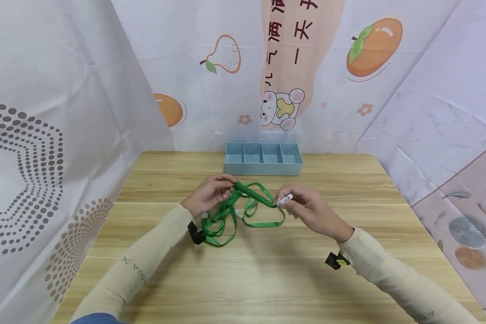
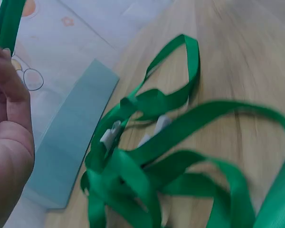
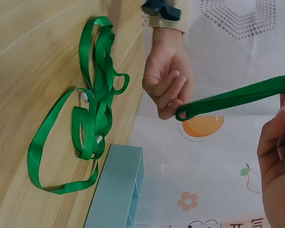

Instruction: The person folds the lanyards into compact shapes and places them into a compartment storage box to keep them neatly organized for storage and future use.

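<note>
A folded green lanyard point(image 1: 257, 194) is stretched between my two hands above the table. My left hand point(image 1: 210, 191) pinches its looped end between thumb and fingertips. At the other end my right hand point(image 1: 308, 209) pinches the lanyard by its white clip point(image 1: 285, 200). In the right wrist view the folded ribbon of the lanyard point(image 3: 237, 99) runs taut from hand to hand, raised off the table. Under and beside the left hand lies a tangled pile of green lanyards point(image 2: 133, 175), with several white clips showing among the loops.
Behind the hands stands a light blue box point(image 1: 263, 169) with several compartments in a row. The wood-grain table point(image 1: 243, 279) extends toward me. Printed cloth point(image 1: 210, 99) hangs at the back and both sides.
</note>
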A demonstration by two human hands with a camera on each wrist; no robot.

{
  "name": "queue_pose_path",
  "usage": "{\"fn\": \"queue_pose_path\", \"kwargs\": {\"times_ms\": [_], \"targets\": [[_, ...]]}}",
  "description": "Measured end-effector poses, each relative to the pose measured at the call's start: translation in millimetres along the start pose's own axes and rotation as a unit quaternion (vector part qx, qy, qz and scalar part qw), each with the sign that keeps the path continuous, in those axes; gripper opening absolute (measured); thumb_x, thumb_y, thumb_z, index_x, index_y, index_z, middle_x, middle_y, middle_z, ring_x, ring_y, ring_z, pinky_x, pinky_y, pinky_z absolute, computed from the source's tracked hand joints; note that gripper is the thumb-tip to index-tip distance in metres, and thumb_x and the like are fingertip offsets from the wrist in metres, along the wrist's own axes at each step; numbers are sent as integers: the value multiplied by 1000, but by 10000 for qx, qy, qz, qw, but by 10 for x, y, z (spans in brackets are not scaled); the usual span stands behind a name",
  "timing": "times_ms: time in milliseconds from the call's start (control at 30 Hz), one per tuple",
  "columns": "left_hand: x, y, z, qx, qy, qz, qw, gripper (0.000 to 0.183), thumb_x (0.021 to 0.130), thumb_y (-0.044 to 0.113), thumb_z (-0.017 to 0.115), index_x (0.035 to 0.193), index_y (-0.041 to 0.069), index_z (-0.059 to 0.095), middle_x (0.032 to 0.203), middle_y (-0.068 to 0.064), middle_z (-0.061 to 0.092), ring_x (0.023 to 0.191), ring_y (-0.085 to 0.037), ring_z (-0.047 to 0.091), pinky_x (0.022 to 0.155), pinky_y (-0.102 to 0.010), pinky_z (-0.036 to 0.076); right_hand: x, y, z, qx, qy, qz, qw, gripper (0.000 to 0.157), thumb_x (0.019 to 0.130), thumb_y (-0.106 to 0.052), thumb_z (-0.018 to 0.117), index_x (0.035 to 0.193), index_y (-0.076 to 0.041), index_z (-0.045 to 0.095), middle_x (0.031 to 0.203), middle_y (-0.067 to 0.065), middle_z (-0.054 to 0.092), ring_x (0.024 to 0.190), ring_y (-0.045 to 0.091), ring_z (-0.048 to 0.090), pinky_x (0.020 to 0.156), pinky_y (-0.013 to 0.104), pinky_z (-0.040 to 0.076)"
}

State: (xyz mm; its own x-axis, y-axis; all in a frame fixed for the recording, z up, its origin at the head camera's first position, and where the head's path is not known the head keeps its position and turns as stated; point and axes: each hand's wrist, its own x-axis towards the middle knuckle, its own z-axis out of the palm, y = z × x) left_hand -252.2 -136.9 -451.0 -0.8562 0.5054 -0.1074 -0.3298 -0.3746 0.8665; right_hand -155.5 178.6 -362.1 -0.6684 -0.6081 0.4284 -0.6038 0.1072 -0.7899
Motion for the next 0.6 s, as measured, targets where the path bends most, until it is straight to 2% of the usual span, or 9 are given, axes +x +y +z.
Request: {"fn": "queue_pose_path", "kwargs": {"times_ms": [200, 333, 467, 533, 600], "targets": [[-25, -13, 9, 781, -201, -134, 9967, 22, 105, 3, 57, 119, -1, 74, 90, -9, 74, 68, -14, 66, 60, -24, 52, 18, -36, -81, 287, 630, 233, 9973, 16, 104, 8, 52, 111, -1, 63, 89, 9, 58, 64, 18, 49, 54, 29, 46], [-66, -69, 62, 1404, -415, -280, 9888, 26, 104, 8, 63, 125, -3, 71, 100, -11, 76, 74, -16, 69, 66, -27, 55, 126, -66, -155, 608, 1256, 429, 9893, 12, 106, -1, 54, 112, 3, 63, 86, 11, 56, 65, 19, 48, 54, 28, 45], [-117, -155, 177, 2100, -596, -424, 9750, 35, 98, 15, 73, 130, 0, 69, 102, -23, 72, 72, -20, 68, 67, -35, 54, 294, -60, -244, 719, 1838, 806, 9770, 13, 105, -10, 62, 111, 0, 66, 78, 11, 54, 63, 17, 48, 53, 26, 44], [-136, -201, 242, 2535, -651, -491, 9639, 40, 95, 21, 78, 131, 5, 70, 105, -26, 70, 69, -22, 66, 63, -37, 53, 374, -38, -284, 731, 1949, 967, 9733, 14, 104, -13, 65, 108, 0, 66, 76, 10, 54, 62, 17, 47, 53, 25, 43], [-145, -240, 306, 3008, -699, -484, 9499, 41, 93, 27, 80, 130, 10, 71, 107, -22, 70, 67, -29, 65, 58, -39, 50, 437, -12, -314, 709, 1982, 1090, 9715, 16, 102, -16, 67, 105, 0, 67, 77, 9, 56, 61, 17, 47, 52, 25, 43]]}}
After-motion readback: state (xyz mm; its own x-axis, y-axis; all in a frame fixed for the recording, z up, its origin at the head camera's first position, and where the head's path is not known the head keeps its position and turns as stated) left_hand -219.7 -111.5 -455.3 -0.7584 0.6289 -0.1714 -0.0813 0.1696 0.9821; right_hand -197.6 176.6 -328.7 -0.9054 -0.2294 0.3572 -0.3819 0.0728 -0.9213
